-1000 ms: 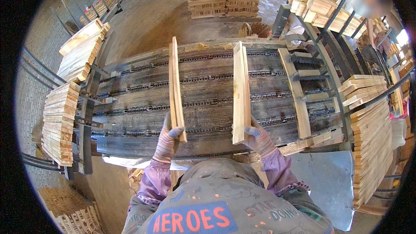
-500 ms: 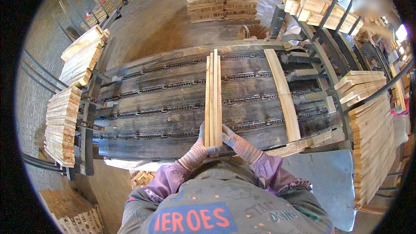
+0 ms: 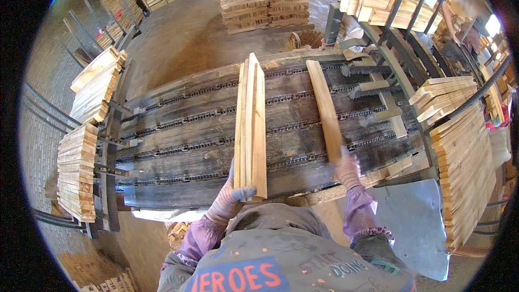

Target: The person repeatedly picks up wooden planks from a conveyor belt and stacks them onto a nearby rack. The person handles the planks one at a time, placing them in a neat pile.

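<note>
Left fingers (image 3: 244,193) pinched pale wooden planks (image 3: 250,130) | right fingers (image 3: 345,159) blurred at lone pale plank (image 3: 324,111), grip unclear | black curved bar (image 3: 476,96) crossed tan board stack (image 3: 465,167) beside dark chain conveyor (image 3: 189,109)

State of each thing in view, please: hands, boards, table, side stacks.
Left hand: closed on the held boards' near end
Held boards: bundled lengthwise together
Right hand: at the single board's near end; blurred, grip unclear
Single board: apart from the bundle
Table: dark, chains exposed
Left stack, right stack: piled
</note>
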The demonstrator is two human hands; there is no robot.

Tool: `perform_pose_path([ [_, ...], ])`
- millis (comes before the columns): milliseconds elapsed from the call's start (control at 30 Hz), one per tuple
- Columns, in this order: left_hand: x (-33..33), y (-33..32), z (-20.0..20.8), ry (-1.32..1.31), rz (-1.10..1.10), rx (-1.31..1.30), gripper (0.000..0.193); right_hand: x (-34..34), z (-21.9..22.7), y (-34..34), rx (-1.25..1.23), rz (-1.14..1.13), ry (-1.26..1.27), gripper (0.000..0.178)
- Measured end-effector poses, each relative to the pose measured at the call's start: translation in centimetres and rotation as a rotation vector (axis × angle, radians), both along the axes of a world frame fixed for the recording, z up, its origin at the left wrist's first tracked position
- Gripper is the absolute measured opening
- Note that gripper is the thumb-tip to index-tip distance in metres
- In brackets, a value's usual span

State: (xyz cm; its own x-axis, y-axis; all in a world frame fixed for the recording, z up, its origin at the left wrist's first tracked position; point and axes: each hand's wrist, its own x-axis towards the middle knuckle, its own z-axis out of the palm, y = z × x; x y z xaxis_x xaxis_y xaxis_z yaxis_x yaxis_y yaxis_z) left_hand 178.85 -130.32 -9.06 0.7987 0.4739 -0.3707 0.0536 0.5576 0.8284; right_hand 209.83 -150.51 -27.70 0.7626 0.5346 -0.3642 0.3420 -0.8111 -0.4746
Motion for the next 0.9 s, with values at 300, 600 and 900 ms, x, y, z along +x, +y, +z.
perform_pose_path([
  [300,2.9,-1.7,-1.6,0.134,-0.152,0.133,0.103,-11.5,8.4,7.2,0.956,0.035,0.831,0.065],
  [600,1.8,-2.0,1.2,0.061,-0.134,-0.137,0.095,-13.2,10.4,9.6,1.023,-0.195,1.769,0.077],
  [900,-0.2,2.3,-2.1,0.246,-0.460,0.033,0.106,-10.7,6.2,12.2,0.982,0.066,0.569,0.087],
])
